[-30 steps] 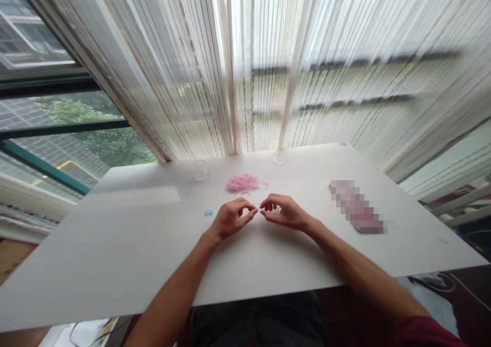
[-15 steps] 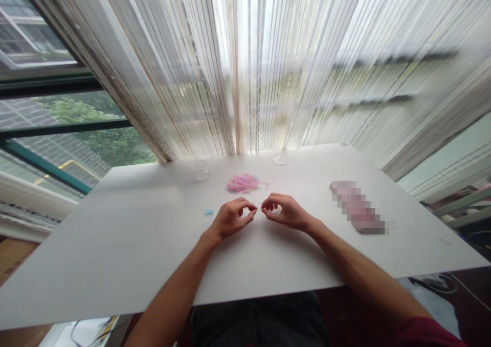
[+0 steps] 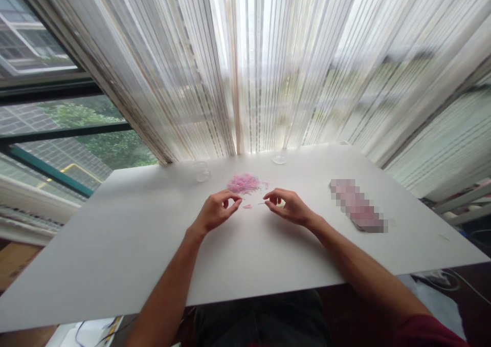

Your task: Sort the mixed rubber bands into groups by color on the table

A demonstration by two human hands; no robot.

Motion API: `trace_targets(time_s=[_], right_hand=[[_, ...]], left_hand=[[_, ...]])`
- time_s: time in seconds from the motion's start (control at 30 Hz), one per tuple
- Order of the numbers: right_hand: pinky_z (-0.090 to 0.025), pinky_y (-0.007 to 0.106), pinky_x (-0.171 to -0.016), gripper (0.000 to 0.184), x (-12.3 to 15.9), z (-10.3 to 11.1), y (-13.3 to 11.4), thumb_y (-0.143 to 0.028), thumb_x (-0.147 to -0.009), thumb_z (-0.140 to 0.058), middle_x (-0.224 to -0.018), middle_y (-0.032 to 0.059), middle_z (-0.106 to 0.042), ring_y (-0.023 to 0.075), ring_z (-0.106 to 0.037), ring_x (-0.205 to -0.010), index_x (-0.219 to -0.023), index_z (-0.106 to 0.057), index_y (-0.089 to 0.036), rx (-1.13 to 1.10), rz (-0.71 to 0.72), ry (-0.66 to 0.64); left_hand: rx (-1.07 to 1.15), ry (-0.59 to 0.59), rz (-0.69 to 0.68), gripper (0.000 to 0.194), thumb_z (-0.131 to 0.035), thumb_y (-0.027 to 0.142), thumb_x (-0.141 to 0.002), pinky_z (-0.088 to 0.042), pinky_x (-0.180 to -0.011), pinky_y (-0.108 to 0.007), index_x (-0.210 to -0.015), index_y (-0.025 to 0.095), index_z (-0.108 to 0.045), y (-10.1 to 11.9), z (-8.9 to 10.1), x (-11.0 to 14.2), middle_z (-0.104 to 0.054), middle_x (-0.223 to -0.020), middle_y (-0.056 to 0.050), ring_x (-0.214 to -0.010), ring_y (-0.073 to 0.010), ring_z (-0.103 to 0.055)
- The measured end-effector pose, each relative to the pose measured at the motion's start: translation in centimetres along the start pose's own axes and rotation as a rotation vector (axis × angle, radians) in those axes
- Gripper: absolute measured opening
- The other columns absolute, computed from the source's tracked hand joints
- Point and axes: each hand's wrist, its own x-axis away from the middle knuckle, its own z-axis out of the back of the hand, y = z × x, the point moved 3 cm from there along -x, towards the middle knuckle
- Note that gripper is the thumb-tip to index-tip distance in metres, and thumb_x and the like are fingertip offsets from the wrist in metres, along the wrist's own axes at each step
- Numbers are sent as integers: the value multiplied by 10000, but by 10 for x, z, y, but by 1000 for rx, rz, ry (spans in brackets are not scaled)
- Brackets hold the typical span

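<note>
the right hand (image 3: 288, 207) pinches a thin strip (image 3: 261, 203) between thumb and forefinger, its end pointing toward the left hand (image 3: 218, 211), whose thumb and forefinger sit close together; i cannot tell what they grip. a pink scrap (image 3: 247, 206) lies on the desk (image 3: 238, 265) between the hands, near the pile (image 3: 243, 182).
</note>
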Motion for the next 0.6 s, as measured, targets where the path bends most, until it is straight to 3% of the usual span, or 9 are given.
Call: trace_targets(time_s=[0.13, 0.27, 0.4, 0.6], right_hand=[[-501, 240, -611, 123, -1, 1, 5, -234, -899, -579, -740, 25, -644, 120, -578, -630, -908, -690, -183, 21, -8, 20], [-501, 240, -608, 134, -1, -1, 6, -238, -902, -570, -748, 28, -649, 122, -581, -631, -899, -693, -183, 13, -5, 26], [-503, 241, -613, 139, -2, -1, 6, -233, -898, -568, -752, 31, -653, 121, -582, -631, -884, -694, -178, 2, -8, 22], [-500, 239, -607, 141, -2, 1, 4, -235, -892, -571, -737, 29, -654, 123, -587, -625, -864, -698, -182, 8, -15, 28]], left_hand=[[-109, -36, 93, 217, -610, 373, -870, -437, -600, -220, -888, 205, -747, -24, 37, 9, -712, -789, -6, -590, -109, -514], [-183, -56, 198, 264, -605, 425, -844, -445, -599, -233, -898, 211, -750, -49, 59, 34, -721, -806, -9, -579, -119, -515], [-214, -82, 256, 284, -591, 452, -835, -449, -601, -245, -893, 223, -750, -65, 61, 53, -724, -817, -15, -595, -134, -530], [-201, -105, 302, 320, -588, 479, -813, -466, -614, -260, -890, 218, -756, -73, 56, 56, -721, -812, -28, -606, -147, -553]])
